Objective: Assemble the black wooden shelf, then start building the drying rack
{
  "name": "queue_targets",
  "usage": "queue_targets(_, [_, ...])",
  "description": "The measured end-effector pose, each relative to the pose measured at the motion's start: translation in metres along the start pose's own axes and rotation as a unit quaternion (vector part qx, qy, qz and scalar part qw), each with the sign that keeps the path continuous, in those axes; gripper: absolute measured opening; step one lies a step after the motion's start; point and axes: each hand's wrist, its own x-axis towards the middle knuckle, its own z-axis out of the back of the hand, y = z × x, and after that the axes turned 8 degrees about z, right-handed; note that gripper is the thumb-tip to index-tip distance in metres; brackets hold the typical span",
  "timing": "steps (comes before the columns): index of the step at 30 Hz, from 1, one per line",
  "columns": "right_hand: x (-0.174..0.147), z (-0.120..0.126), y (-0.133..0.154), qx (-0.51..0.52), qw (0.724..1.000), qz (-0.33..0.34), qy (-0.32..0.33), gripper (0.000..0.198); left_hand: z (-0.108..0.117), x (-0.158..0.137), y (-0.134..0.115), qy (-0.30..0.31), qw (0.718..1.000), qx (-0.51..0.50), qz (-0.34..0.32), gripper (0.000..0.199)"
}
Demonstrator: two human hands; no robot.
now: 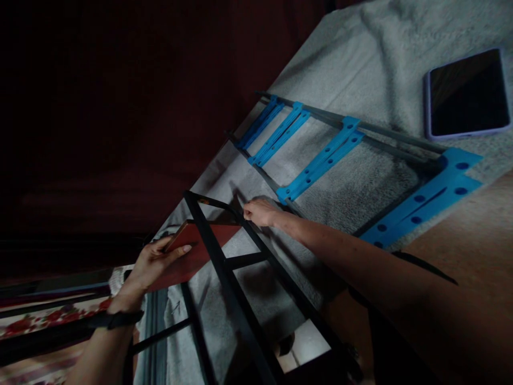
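My left hand (158,262) grips the edge of a reddish-brown flat board (196,248), thumb on its near face. The board is tilted and partly hidden behind a bar of a black metal frame (224,267), which stands slanted with crossbars between its rails. At the frame's far right corner is my right hand (260,212), its fingers closed against the rail. What these fingers pinch, if anything, is too small to make out.
On the grey blanket (385,187) lies a rack with blue slats (320,166) and grey rods, right of my hands. A phone (467,96) in a purple case rests at the upper right. A dark red curtain (140,107) hangs on the left.
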Motion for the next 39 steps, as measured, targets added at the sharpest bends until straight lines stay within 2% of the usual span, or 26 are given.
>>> queue_targets(8, [-0.003, 0.0017, 0.0028, -0.003, 1.0, -0.002, 0.001, 0.025, -0.0014, -0.0038, -0.0037, 0.0, 1.0, 0.004, 0.002, 0.049])
queue_targets(14, [-0.003, 0.002, 0.0031, -0.004, 1.0, -0.001, -0.001, 0.026, -0.0009, -0.0016, -0.002, 0.011, 1.0, 0.006, -0.001, 0.054])
queue_targets(23, [-0.0053, 0.0039, 0.0064, -0.023, 1.0, 0.0, -0.002, 0.024, 0.0001, 0.0004, 0.0008, -0.009, 0.999, 0.039, -0.018, 0.057])
queue_targets(39, [-0.0054, 0.0041, 0.0052, -0.015, 1.0, -0.007, 0.001, 0.025, 0.0004, 0.0006, 0.0016, -0.003, 0.999, 0.045, -0.017, 0.053])
